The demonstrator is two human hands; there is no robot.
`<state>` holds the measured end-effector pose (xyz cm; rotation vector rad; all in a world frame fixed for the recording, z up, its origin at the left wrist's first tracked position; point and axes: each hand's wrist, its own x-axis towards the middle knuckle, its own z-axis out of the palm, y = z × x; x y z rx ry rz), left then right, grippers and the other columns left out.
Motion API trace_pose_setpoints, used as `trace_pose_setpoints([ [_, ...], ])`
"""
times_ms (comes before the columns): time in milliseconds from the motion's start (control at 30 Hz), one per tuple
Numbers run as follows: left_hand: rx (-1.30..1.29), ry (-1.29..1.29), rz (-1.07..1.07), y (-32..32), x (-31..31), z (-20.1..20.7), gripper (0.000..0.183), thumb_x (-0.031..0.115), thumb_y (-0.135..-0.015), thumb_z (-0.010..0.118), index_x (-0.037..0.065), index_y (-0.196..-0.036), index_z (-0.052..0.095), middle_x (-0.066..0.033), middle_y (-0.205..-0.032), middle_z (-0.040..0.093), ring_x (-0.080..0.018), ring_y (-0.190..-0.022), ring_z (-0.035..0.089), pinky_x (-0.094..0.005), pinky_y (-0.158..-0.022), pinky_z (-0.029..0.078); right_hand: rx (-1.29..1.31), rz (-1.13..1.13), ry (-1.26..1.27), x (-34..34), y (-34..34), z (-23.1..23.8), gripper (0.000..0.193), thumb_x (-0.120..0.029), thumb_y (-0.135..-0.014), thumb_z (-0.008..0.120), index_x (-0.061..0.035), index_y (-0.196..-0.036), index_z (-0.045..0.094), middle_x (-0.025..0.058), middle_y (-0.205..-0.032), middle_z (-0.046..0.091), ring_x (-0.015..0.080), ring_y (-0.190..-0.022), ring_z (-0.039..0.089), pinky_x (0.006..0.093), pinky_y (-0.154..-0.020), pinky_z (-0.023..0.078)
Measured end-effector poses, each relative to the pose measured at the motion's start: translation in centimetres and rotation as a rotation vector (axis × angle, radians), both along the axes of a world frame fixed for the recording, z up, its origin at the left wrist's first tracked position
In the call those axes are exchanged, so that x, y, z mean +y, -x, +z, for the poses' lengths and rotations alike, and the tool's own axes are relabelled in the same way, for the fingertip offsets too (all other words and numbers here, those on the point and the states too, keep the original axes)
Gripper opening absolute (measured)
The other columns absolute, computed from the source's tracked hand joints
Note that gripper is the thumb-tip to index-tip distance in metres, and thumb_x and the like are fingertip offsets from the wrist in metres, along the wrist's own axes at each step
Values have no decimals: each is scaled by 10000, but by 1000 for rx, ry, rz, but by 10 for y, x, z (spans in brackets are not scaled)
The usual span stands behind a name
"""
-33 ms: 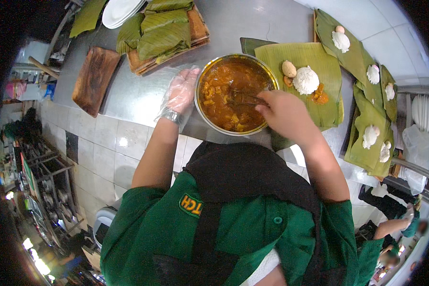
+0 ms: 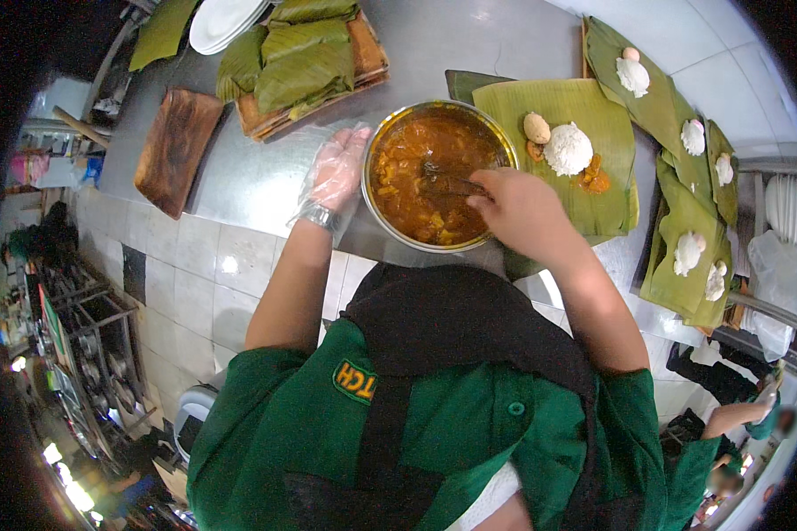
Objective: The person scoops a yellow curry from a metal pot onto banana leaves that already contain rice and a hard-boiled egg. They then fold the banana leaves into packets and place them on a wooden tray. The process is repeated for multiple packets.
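A round metal bowl (image 2: 369, 198) of reddish-brown stew (image 2: 407, 208) with chunks stands in front of me at the table's near edge. My right hand (image 2: 518, 208), bare, is closed around dark tongs (image 2: 452, 186) whose tips dip into the stew. Beside the bowl's left side is my left hand (image 2: 335, 168) in a clear plastic glove, its fingers loosely stretched along the wall. Right of the bowl, a banana leaf (image 2: 607, 133) bears a mound of white rice (image 2: 568, 150), a brownish egg (image 2: 536, 128) and some orange-brown pieces (image 2: 595, 177).
Folded leaf parcels (image 2: 303, 66) lie on wooden boards (image 2: 367, 53) at the back left, near white plates (image 2: 221, 22). A wooden tray (image 2: 177, 150) sits further left. More leaves with rice (image 2: 689, 252) spread along the right. Another person's arm (image 2: 739, 416) shows at lower right.
My right hand has shifted slightly left over the bowl, with the tongs moving in the stew. My left hand stays put. The other person's arm at lower right has moved a little.
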<state>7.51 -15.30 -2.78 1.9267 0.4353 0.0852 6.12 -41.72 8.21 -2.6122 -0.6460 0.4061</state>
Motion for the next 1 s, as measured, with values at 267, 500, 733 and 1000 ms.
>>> trace_pose_setpoints([
  [267,-11,-70,-85,-16,13,-19,398,386,-980,582,1,-1049,654,-79,-935,681,-157,-880,587,-310,-843,459,-96,20,-189,13,0,-27,236,-199,-884,630,-49,-1062,668,173,-879,641,379,-857,642,471,-743,513],
  [500,13,-11,-103,-13,12,-12,444,412,-972,589,-15,-1078,643,-83,-943,680,-162,-872,588,-315,-836,465,-47,7,-265,3,2,-18,233,-182,-877,646,-56,-1070,683,171,-905,647,382,-860,639,467,-742,514],
  [733,54,26,-86,-13,10,-8,638,455,-951,608,-101,-1257,535,-164,-1155,647,-217,-1072,583,-315,-964,432,-15,-40,-333,-7,2,-19,240,-173,-875,664,-51,-1081,681,162,-884,645,361,-837,635,430,-725,501],
  [1000,50,-48,-27,-12,8,-13,664,454,-957,593,-109,-1298,508,-215,-1245,616,-268,-1178,566,-331,-1033,404,-13,-135,-463,-35,1,-6,233,-142,-858,673,-46,-1071,676,148,-815,597,340,-763,604,423,-685,480],
])
